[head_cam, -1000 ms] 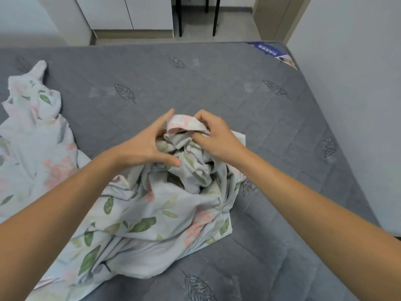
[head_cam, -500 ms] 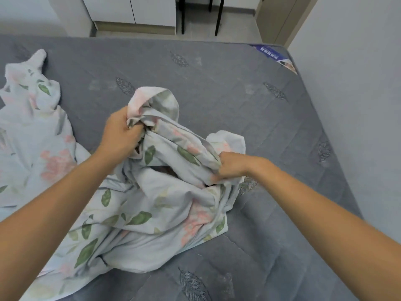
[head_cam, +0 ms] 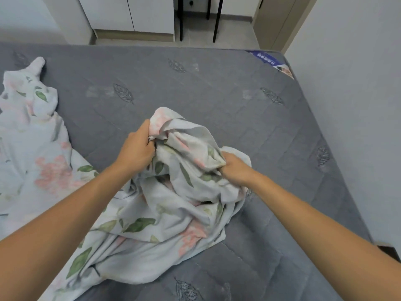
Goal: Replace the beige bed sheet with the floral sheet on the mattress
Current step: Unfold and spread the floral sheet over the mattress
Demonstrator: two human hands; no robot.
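The floral sheet (head_cam: 165, 216), pale with pink flowers and green leaves, lies bunched on the bare grey mattress (head_cam: 217, 88). It spreads from the left edge of the view to the middle. My left hand (head_cam: 136, 148) grips a raised fold of the sheet near its top. My right hand (head_cam: 235, 169) grips another bunch of the same sheet lower and to the right. A stretch of cloth hangs between the two hands. No beige sheet is in view.
A white wall (head_cam: 351, 105) runs close along the mattress's right side. Past the far edge are a tiled floor, white cabinets (head_cam: 130, 16) and black chair legs (head_cam: 197, 20). A blue label (head_cam: 271, 61) sits at the mattress's far right corner.
My hands started together on one bunch and pulled apart. The left hand lifted a fold up and left, the right slid down and right. Both have since shifted slightly right.
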